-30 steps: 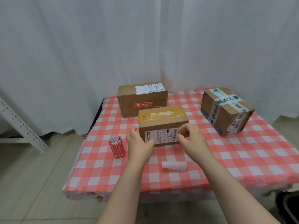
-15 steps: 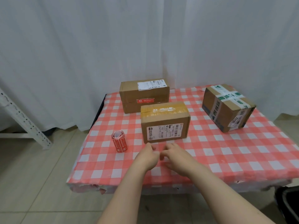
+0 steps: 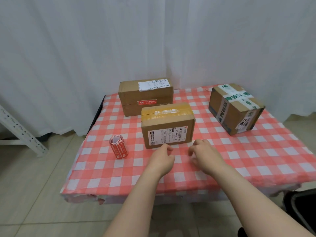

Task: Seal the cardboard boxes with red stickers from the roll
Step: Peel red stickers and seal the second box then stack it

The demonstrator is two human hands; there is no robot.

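Pose just in front of brown labelled cardboard box (image 3: 168, 127).
Left hand (image 3: 162, 159) fingers loosely curled, empty; right hand (image 3: 206, 154) curled palm-down, contents cannot tell.

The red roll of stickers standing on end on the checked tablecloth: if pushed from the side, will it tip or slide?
The red roll of stickers stands on end, taller than wide, so a high push probably tips it. Once down, it would likely roll. Its winding looks loose, so it may squash when gripped.
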